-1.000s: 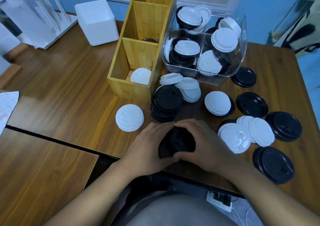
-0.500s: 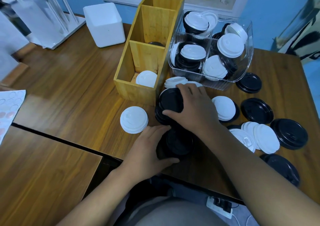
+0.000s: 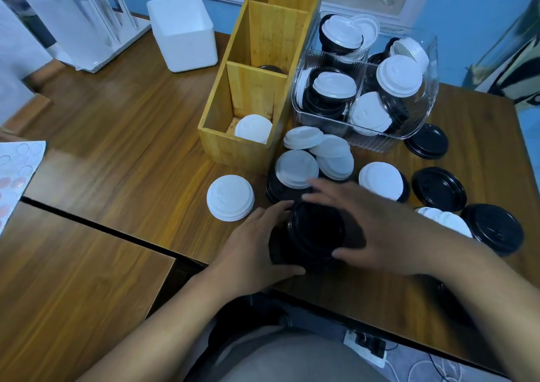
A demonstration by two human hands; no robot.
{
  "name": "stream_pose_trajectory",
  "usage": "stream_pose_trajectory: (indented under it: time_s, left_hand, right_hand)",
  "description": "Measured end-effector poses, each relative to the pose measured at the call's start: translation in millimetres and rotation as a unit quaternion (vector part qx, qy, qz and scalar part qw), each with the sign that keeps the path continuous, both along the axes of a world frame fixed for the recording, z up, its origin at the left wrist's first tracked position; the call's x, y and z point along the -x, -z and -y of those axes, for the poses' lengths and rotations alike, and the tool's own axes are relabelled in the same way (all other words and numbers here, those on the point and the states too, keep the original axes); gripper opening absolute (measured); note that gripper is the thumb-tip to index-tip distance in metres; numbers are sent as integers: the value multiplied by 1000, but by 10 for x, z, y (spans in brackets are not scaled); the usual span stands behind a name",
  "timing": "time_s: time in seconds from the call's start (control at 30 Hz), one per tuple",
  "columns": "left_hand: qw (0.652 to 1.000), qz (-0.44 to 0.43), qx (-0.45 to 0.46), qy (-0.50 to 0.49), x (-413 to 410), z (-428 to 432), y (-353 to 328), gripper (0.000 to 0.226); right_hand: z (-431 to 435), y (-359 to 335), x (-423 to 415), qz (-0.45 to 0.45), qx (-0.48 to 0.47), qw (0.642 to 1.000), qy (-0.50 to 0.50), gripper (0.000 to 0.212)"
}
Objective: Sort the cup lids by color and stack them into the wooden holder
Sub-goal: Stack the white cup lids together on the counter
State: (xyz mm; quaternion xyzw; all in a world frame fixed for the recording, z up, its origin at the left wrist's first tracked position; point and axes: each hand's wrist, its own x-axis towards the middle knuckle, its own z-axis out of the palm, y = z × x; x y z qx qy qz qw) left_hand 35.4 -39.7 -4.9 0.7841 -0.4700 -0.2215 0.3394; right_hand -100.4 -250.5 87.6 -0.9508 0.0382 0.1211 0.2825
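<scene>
An uneven squeeze could topple the black stack (image 3: 315, 232), left hand (image 3: 257, 244) curled round it, right hand (image 3: 377, 229) spread above.

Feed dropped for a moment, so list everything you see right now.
holder: 1, wooden, mid-table; white lid in near compartment, black lid behind
bin: 1, clear, right of holder; mixed lids inside
white lids: several, loose before holder and bin
black lids: several, loose at right
black stack: 1, near edge
box: 1, white, left of holder
rack: 1, white, far left
sheet: 1, white, left edge
left hand: 1, grips black stack
right hand: 1, over black stack, blurred
</scene>
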Motion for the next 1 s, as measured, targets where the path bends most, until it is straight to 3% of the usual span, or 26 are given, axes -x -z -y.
stream_pose_trajectory:
  time_s: [0.1,0.2,0.3,0.37,0.43,0.73,1.0]
  left_hand:
    - [1000,7,8,3,6,10,4,108]
    - [1000,18,13,6,21,14,12,103]
    - [999,32,6,2,39,16,9,96]
    - [999,37,8,2,45,17,19,95]
    - [999,37,11,1,45,17,30,99]
    - [999,34,6,19,26,22,57,109]
    - [999,18,18,25,3,-11,46,107]
  right_hand:
    - [-172,122,33,-26,-28,999,-18,109]
    - [-357,297,127,28,-57,994,93,104]
    - [-556,479,158,76,9,976,206,101]
    - [-591,579,156,86,38,973,211,98]
    - [-526,606,174,73,7,974,212,96]
    - [-272,515,143,5,-24,999,44,91]
    - [-144,521,45,-41,-9,999,-11,91]
